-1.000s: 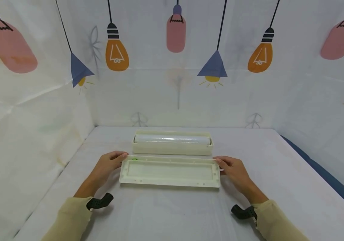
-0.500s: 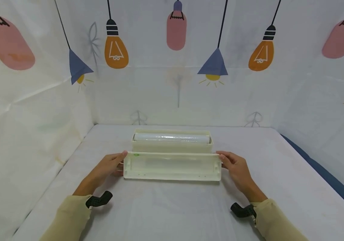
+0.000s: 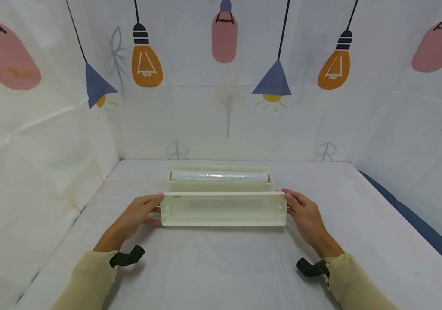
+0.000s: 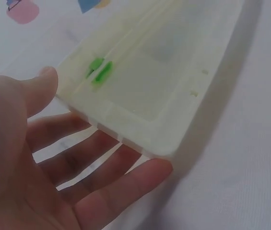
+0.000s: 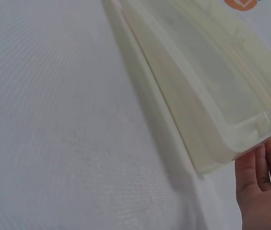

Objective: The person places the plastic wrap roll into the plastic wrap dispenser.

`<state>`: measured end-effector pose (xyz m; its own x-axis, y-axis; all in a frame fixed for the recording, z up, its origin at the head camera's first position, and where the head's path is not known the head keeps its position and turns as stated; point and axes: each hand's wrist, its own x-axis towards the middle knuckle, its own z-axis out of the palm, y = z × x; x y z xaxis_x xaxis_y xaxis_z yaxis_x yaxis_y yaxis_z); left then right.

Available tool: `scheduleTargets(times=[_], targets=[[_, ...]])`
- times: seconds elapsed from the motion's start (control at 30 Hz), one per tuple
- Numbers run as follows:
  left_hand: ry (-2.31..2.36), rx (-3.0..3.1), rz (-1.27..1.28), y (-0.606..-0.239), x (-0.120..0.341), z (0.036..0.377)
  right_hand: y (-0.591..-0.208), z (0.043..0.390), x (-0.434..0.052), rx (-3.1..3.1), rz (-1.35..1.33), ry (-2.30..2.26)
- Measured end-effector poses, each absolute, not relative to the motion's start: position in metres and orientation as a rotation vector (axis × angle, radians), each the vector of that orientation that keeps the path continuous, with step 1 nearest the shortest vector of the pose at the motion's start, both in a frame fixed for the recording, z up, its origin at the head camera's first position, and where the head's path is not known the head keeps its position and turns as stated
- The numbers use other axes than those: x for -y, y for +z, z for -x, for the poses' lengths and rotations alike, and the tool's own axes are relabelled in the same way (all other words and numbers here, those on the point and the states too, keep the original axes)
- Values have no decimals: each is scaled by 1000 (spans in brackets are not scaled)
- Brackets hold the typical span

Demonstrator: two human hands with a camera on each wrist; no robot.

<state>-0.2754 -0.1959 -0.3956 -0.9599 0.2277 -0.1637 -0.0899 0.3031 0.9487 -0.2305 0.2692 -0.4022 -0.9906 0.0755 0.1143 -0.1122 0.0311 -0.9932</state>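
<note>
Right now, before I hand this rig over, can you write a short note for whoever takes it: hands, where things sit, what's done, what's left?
Left hand holds the left end of the long cream plastic lid; fingers beneath, thumb on top.
Right hand holds its right end.
The lid is tilted up on its long edge, hollow side facing the person.
Behind it on the white table sits the cream plastic dispenser box, open, with the clear film roll inside.
Done: roll seated, lid picked up.
Left: probably fitting the lid onto the box.

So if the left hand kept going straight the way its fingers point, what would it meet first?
The left hand points rightward at the cream lid, whose near end its fingers already hold. Going on, it would only press into that end; the open box with the roll lies farther back, apparently off that line.
</note>
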Motion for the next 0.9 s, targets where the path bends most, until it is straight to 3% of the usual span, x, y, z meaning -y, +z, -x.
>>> scheduleTargets(times=[0.2, 0.9], targets=[[1764, -2320, -214, -396, 196, 275, -401, 230, -271, 2216, 63, 2115], [1793, -2384, -359, -399, 199, 279, -403, 233, -274, 2279, -147, 2062]])
